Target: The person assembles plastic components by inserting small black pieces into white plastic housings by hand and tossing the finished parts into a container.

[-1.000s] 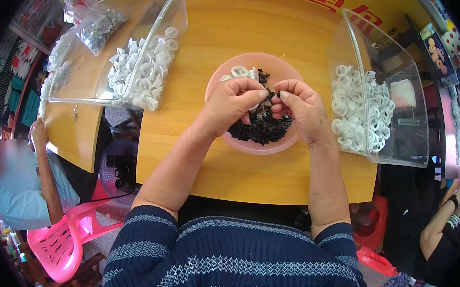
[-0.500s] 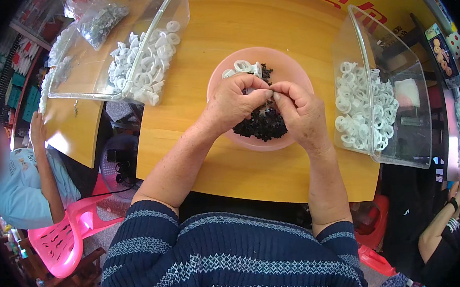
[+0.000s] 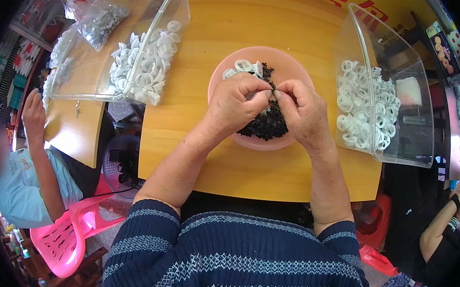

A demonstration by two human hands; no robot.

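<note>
Over a pink bowl (image 3: 297, 69) my two hands meet, fingertips almost touching. My left hand (image 3: 235, 103) is closed, thumb and forefinger pinched together. My right hand (image 3: 303, 109) pinches the same way just beside it. A tiny dark bit shows between the fingertips; its kind is too small to tell. Beneath the hands lies a heap of small black pieces (image 3: 263, 126), partly hidden by them. A few white plastic ring-shaped parts (image 3: 243, 65) rest in the bowl's far left side, behind my left hand.
Clear plastic bins of white parts stand at the left (image 3: 152, 63) and right (image 3: 360, 102) of the wooden table (image 3: 221, 21). A bag of small parts (image 3: 102, 27) lies in the left bin. Other people sit at both sides, near a pink chair (image 3: 61, 246).
Both pinching hands stay over the bowl, the fingertips shifting only slightly. At the left, the other person's hand has risen a little.
</note>
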